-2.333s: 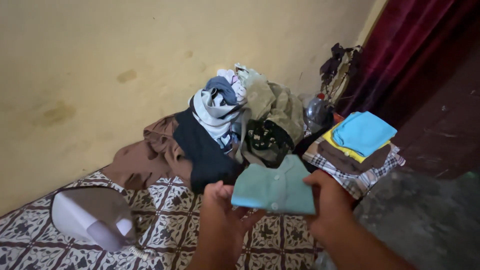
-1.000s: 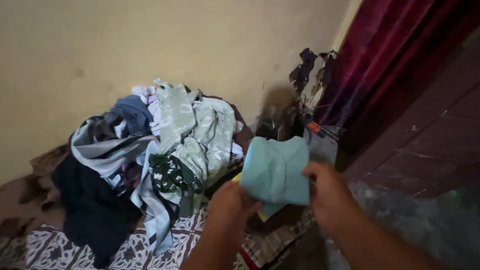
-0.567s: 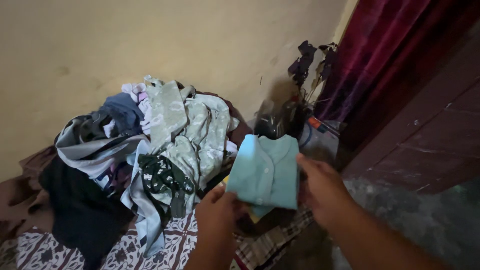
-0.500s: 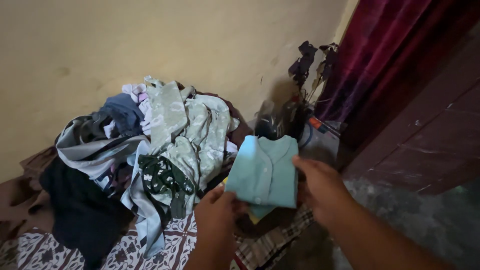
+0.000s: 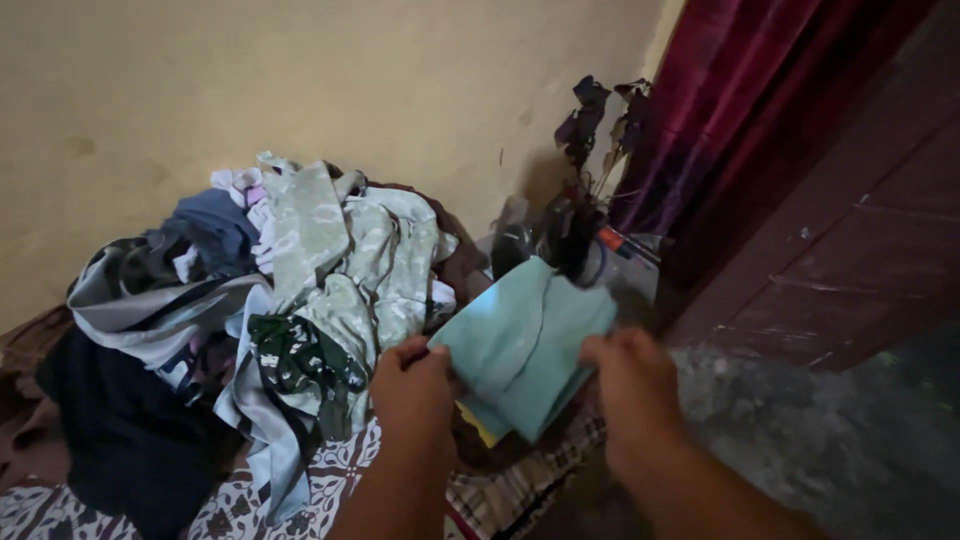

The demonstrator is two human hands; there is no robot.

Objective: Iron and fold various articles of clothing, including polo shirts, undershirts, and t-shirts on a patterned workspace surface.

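A small folded teal shirt (image 5: pixel 525 345) hangs in front of me, tilted, over a stack of folded clothes (image 5: pixel 510 470) of which a yellow edge and a checked cloth show. My left hand (image 5: pixel 412 388) grips the shirt's left edge. My right hand (image 5: pixel 628 388) is at its right edge, fingers curled against the cloth. The rest of the stack is hidden behind the shirt and my hands.
A heap of unfolded clothes (image 5: pixel 290 280) lies to the left on a patterned mat (image 5: pixel 250 505), against a yellow wall. A dark plant (image 5: pixel 590 130) and plastic bottles (image 5: pixel 560 235) stand in the corner. A dark red curtain (image 5: pixel 740 110) hangs at the right above a concrete floor (image 5: pixel 820 440).
The teal shirt has tilted and come lower over the stack, both hands moving down with it. The view has shifted slightly right.
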